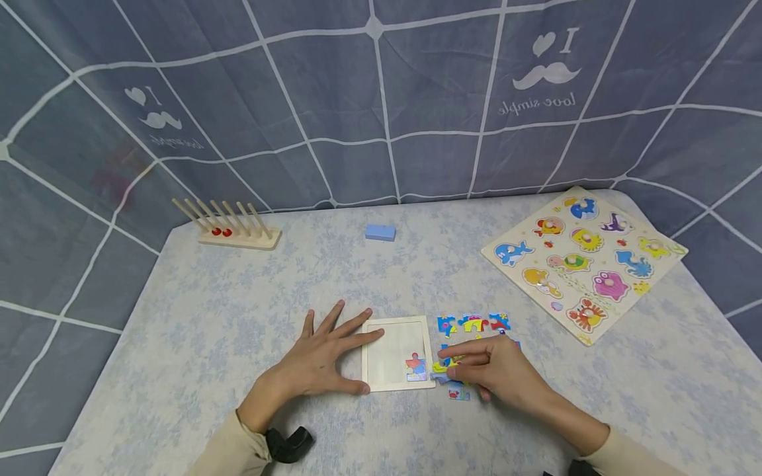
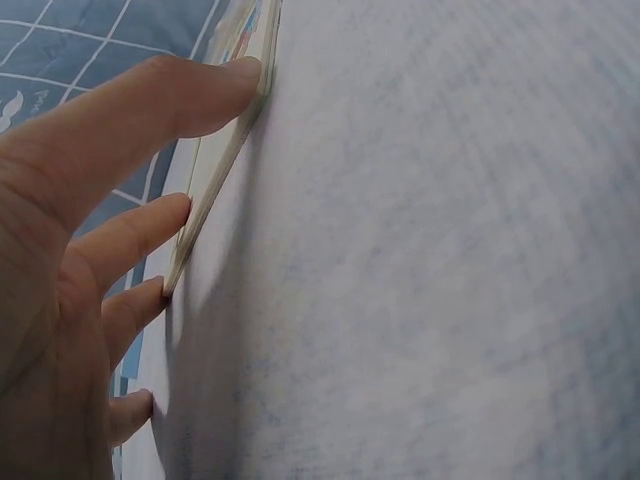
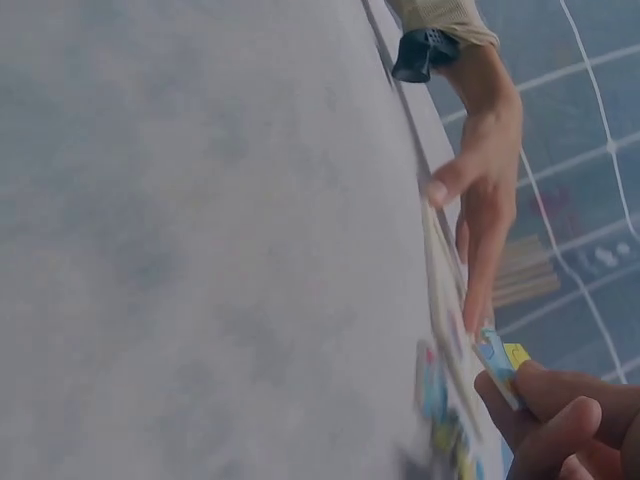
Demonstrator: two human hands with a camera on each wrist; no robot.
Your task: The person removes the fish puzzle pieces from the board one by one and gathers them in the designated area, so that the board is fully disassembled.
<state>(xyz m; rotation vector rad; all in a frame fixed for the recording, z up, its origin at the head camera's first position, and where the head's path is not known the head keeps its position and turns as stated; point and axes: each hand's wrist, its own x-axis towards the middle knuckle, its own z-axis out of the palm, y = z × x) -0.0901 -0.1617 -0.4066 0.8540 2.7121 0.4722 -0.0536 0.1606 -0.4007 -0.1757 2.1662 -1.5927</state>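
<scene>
A pale wooden puzzle tray lies on the table with one pink-and-blue jigsaw piece in its lower right corner. My left hand spreads over the tray's left side; thumb and some fingertips touch its edge. At the tray's right edge, my right hand pinches a blue-and-yellow jigsaw piece between thumb and fingers. Several loose jigsaw pieces lie right of the tray, some hidden under the right hand. One loose piece sits just below that hand.
A knobbed sea-animal puzzle board lies at the right. At the back left stands a wooden peg rack with red beads on it. A blue block rests near the table's back, before a grey checked curtain.
</scene>
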